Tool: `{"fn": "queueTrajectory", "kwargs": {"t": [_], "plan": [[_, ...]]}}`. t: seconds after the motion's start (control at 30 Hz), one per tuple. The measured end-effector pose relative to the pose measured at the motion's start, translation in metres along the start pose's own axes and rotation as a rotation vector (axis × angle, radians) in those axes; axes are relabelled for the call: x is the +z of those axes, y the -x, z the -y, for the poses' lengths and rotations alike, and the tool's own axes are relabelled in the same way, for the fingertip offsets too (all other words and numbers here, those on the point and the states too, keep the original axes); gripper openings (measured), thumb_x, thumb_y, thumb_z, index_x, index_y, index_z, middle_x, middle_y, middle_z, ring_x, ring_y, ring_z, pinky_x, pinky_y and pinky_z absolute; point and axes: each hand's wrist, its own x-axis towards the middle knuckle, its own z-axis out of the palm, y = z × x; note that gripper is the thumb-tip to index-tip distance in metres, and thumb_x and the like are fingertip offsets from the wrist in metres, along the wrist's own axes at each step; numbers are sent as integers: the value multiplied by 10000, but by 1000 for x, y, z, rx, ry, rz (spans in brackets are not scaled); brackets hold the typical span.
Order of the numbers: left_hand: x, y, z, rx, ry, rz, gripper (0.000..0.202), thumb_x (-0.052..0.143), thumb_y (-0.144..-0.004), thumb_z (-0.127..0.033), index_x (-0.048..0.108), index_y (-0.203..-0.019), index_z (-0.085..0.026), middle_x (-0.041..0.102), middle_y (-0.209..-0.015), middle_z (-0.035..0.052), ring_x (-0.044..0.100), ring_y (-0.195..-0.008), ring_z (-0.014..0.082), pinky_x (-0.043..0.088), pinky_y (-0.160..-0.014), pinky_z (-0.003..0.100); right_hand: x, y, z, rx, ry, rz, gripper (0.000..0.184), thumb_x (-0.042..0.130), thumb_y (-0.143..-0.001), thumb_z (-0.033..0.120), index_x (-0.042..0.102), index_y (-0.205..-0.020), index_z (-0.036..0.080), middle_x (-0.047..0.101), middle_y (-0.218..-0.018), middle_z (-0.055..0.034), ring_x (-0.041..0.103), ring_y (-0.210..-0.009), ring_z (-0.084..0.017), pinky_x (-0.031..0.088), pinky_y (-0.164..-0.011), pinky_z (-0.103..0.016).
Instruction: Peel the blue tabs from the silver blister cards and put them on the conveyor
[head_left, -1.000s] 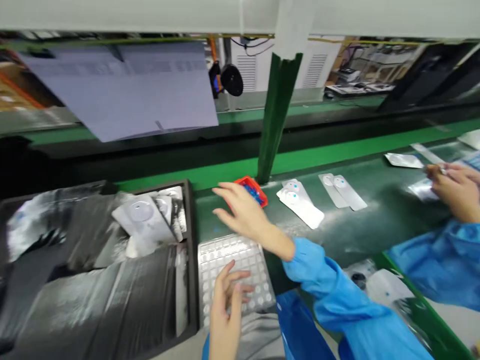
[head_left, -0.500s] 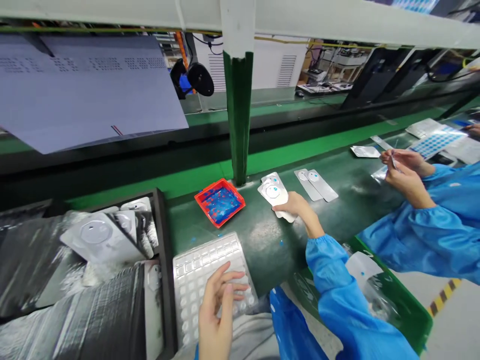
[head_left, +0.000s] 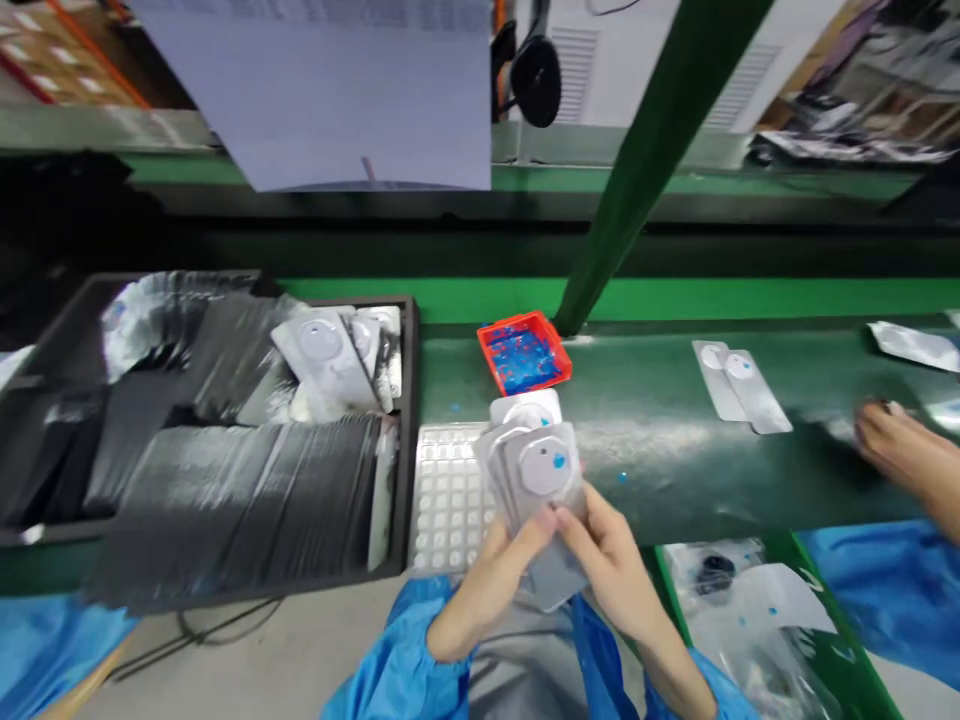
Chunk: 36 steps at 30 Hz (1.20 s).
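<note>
Both my hands hold a fanned stack of flat silver-grey plates [head_left: 544,475], each with a round disc near the top; a small blue dot shows on the front one. My left hand [head_left: 510,555] grips the stack's left side, thumb on its face. My right hand [head_left: 611,555] pinches the right side, its thumb close to the other. Below the stack, to its left, lies a clear blister tray [head_left: 450,495] with rows of round pockets. Just beyond the stack sits a red dish [head_left: 559,375] of small blue and red bits.
On the left, a black tray [head_left: 410,430] holds packed rows of dark plates [head_left: 255,500] and several silver ones. Two similar plates [head_left: 754,390] lie on the green bench to the right. A green post [head_left: 645,170] rises behind. A green bin [head_left: 832,600] and a co-worker's hand [head_left: 904,450] are at right.
My right hand has brought the plates from the bench back toward me. My left hand has come up from over the blister tray and closed on them. The view has swung left.
</note>
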Motion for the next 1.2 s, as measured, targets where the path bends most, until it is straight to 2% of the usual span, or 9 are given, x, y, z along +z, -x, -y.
{"fn": "queueTrajectory", "kwargs": {"t": [0.1,0.2,0.3,0.5,0.7,0.8,0.87,1.0,1.2], "plan": [[0,-3,-6,-24,51,-79,700,807,-858,-763,855,-1246,-182,801,-1397,168,686,-1430,365,466,-1302,478,11,-4,5,-221,346,-3,264,467,-1127,297,719,-1182,238,812,-932,-67,777,-803,-228,627,-687,-297],[-6,-2,-10,-15,24,-219,698,886,-765,-756,869,-1136,-165,858,-1225,170,812,-1193,379,634,-1116,499,5,-18,7,-384,601,-173,130,581,-1098,238,676,-1010,251,735,-791,-21,719,-684,-190,562,-611,-278],[-13,0,-13,-45,-19,-261,682,909,-729,-736,859,-1074,-149,877,-992,162,858,-882,365,722,-817,478,-1,-31,10,-501,608,-200,58,648,-1090,211,692,-1116,239,772,-884,-31,741,-707,-161,571,-626,-264],[-30,10,0,-82,-133,-475,533,842,-776,-640,815,-995,-156,875,-918,115,847,-874,324,697,-799,400,4,-45,19,-667,609,-64,136,633,-1107,169,756,-1072,218,806,-902,-42,776,-791,-161,613,-681,-270],[-26,16,6,-74,-117,-333,447,760,-900,-671,781,-881,-225,851,-782,106,845,-733,319,709,-690,407,1,-46,22,-670,580,-14,156,626,-1098,140,733,-1022,225,812,-901,-42,793,-807,-162,624,-681,-268],[-21,18,3,-63,-95,-302,478,775,-882,-696,807,-851,-220,836,-737,117,825,-661,323,698,-621,414,0,-47,23,-698,574,11,177,612,-1085,117,715,-999,232,806,-881,-33,792,-793,-158,625,-685,-256],[-21,19,0,-59,-114,-371,455,821,-837,-673,806,-864,-218,831,-730,94,818,-670,312,692,-633,399,1,-47,22,-711,572,3,203,610,-1058,85,716,-995,246,802,-862,-22,787,-770,-153,625,-677,-251],[-21,23,-2,-53,-158,-564,414,860,-772,-625,791,-835,-221,860,-859,67,842,-930,308,686,-817,346,2,-45,19,-765,576,-33,240,621,-1013,37,710,-1026,259,797,-842,-11,765,-728,-148,613,-657,-251],[-21,22,3,-150,72,-367,525,748,-866,-698,781,-914,-176,827,-755,114,840,-787,358,695,-697,443,-1,-46,13,-822,594,-36,294,637,-972,6,692,-1081,272,795,-852,-12,742,-707,-153,596,-646,-259]]}}
